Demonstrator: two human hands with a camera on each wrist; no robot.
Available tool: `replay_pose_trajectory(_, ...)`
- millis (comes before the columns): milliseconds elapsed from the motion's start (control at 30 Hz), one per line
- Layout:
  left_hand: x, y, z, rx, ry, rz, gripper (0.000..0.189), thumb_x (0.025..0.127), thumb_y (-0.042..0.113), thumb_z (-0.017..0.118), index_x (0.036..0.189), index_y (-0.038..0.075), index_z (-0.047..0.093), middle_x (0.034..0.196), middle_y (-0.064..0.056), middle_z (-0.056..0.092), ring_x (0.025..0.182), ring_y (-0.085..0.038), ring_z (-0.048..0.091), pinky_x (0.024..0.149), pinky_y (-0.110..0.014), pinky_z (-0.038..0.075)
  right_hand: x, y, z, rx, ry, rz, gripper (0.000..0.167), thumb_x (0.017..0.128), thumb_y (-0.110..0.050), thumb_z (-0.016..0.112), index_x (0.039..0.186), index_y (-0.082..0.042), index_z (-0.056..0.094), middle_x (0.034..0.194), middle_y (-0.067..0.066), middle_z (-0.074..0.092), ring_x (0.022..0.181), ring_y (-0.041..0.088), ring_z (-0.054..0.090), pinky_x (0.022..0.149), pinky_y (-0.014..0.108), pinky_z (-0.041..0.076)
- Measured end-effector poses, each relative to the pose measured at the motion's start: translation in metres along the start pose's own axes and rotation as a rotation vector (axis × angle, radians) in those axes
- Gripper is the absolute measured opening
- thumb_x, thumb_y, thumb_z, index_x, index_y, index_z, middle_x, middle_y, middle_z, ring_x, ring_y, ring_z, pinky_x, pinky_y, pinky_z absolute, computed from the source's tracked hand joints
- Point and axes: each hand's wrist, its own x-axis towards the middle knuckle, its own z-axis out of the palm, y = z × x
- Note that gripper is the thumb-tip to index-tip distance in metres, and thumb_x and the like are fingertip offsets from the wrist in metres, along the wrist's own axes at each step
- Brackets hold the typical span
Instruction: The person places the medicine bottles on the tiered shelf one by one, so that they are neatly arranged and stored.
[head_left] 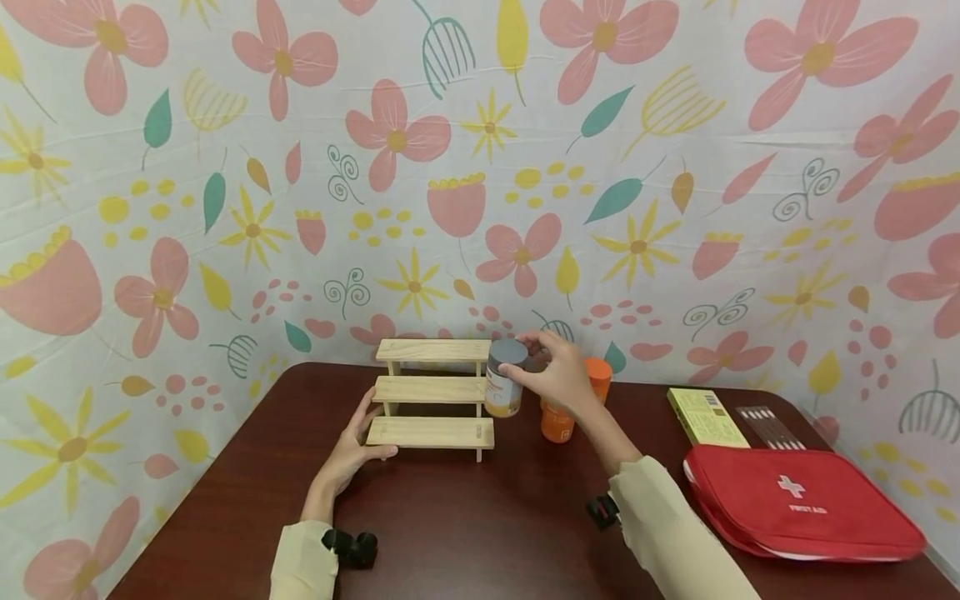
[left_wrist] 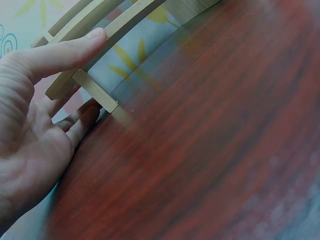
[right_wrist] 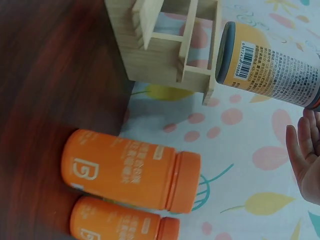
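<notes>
Right hand (head_left: pixel 558 375), thumb and fingers parted round a grey lid (head_left: pixel 508 351), pinches a jar (head_left: pixel 502 392) above the right end of a wooden rack (head_left: pixel 431 432); left hand (head_left: pixel 347 447) grips its left end, thumb on the lowest board. Only the right wrist view shows the jar's barcode (right_wrist: pixel 244 60); only the head view, right of 2 orange bottles (right_wrist: pixel 125 167), a red pouch (head_left: pixel 802 521)

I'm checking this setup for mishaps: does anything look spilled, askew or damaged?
Nothing stands out: the wooden rack, gripped by the left hand, stands upright, as do both orange bottles; the right hand holds the jar off the table, and no spill shows.
</notes>
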Motion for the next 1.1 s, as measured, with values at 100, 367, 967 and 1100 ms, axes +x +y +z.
replay_pose_trajectory(100, 0.002, 0.000, 0.000, 0.003, 0.002, -0.001, 0.110, 0.081, -0.001, 0.075, 0.157, 0.036, 0.006, 0.162, -0.017, 0.020, 0.101, -0.013, 0.056, 0.066, -0.029, 0.051, 0.007, -0.003, 0.001, 0.014, 0.007, -0.006, 0.044, 0.075, -0.024, 0.083, 0.111, -0.004, 0.068, 0.095, 0.012, 0.065, 0.087, 0.030, 0.065, 0.080, 0.045, 0.056)
replay_pose_trajectory(367, 0.006, -0.002, 0.004, 0.013, 0.024, -0.005, 0.108, 0.081, 0.002, 0.077, 0.157, 0.039, 0.009, 0.161, -0.015, 0.024, 0.105, -0.019, 0.056, 0.068, -0.030, 0.051, 0.022, -0.010, 0.006, 0.007, 0.017, 0.005, 0.044, 0.077, -0.026, 0.082, 0.112, -0.005, 0.068, 0.096, 0.012, 0.066, 0.083, 0.027, 0.064, 0.076, 0.043, 0.057)
replay_pose_trajectory(967, -0.002, -0.005, -0.001, 0.029, 0.029, -0.018, 0.108, 0.082, 0.003, 0.076, 0.157, 0.037, 0.008, 0.161, -0.016, 0.022, 0.106, -0.019, 0.054, 0.066, -0.030, 0.050, 0.076, -0.024, 0.032, 0.028, 0.021, 0.136, 0.050, 0.080, -0.038, 0.078, 0.116, -0.006, 0.066, 0.100, 0.013, 0.068, 0.091, 0.025, 0.063, 0.079, 0.039, 0.053)
replay_pose_trajectory(1100, 0.001, -0.005, -0.001, 0.028, 0.006, -0.003, 0.107, 0.083, 0.003, 0.075, 0.157, 0.037, 0.007, 0.161, -0.017, 0.021, 0.104, -0.018, 0.055, 0.066, -0.030, 0.051, 0.084, -0.025, 0.041, 0.043, 0.028, 0.157, 0.050, 0.081, -0.038, 0.078, 0.116, -0.005, 0.066, 0.103, 0.013, 0.068, 0.092, 0.025, 0.064, 0.082, 0.039, 0.053)
